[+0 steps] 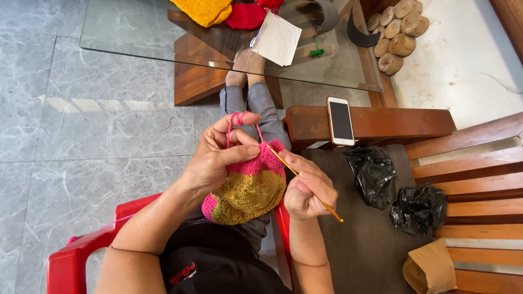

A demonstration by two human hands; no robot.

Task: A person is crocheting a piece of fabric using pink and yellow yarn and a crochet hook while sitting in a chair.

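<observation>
My left hand (218, 155) grips the upper rim of a crocheted piece (248, 190), mustard yellow with a pink band on top. Pink yarn (237, 118) loops over my left index finger. My right hand (308, 188) pinches a thin yellow crochet hook (289, 167) like a pencil. The hook's tip meets the pink edge of the piece. Both hands hover above my lap.
I sit on a red plastic chair (76, 256). A white phone (340, 121) lies on a wooden arm to the right. Two black plastic bags (395, 188) and a brown paper bag (433, 267) rest on the bench. A glass table (136, 32) carries yarn pieces and a paper.
</observation>
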